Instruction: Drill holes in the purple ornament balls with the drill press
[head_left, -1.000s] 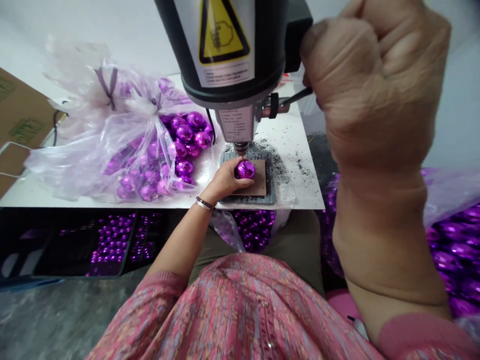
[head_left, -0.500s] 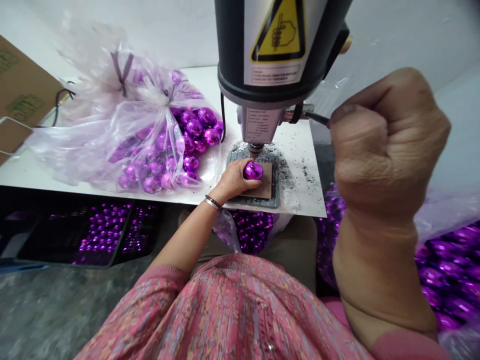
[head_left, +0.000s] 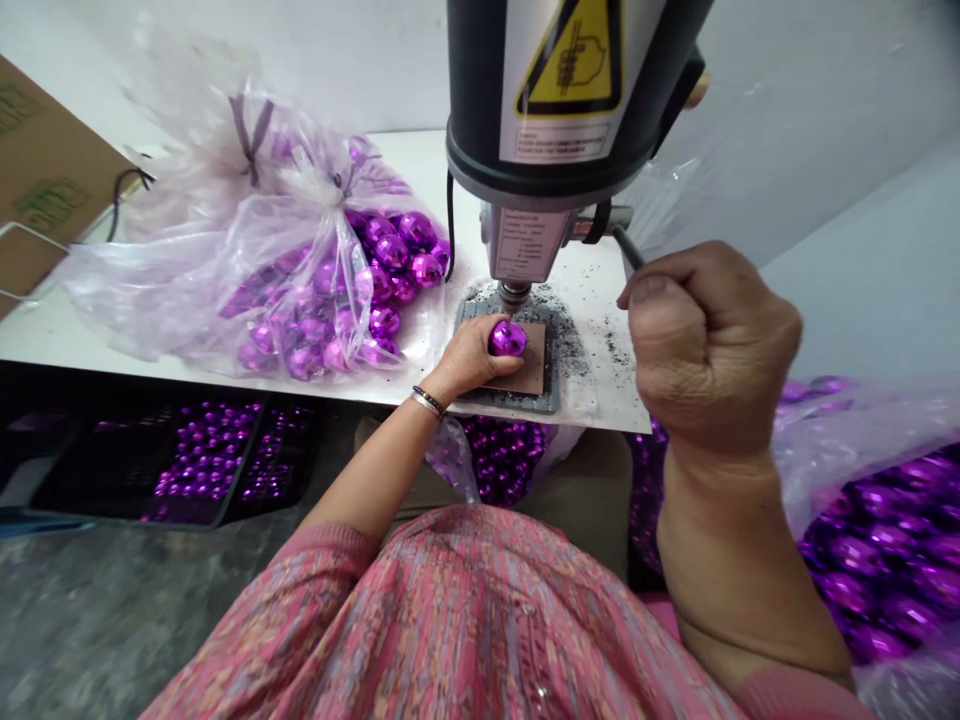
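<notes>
My left hand grips a shiny purple mirror-faceted ball on a brown board. The board lies on the grey base plate of a drill press. Right above the ball is the chuck; whether the bit touches the ball I cannot make out. Out to the right, my right hand is closed in a fist around the feed lever, whose far end is hidden inside the fingers.
Clear plastic bags of purple balls lie on the white table, left of the press. Dark shavings surround the base. A black crate of balls stands below left, a cardboard box far left, another ball-filled bag lower right.
My right hand has swung down and to the left, turning the feed lever downward. My left hand keeps the ball in the same place under the chuck.
</notes>
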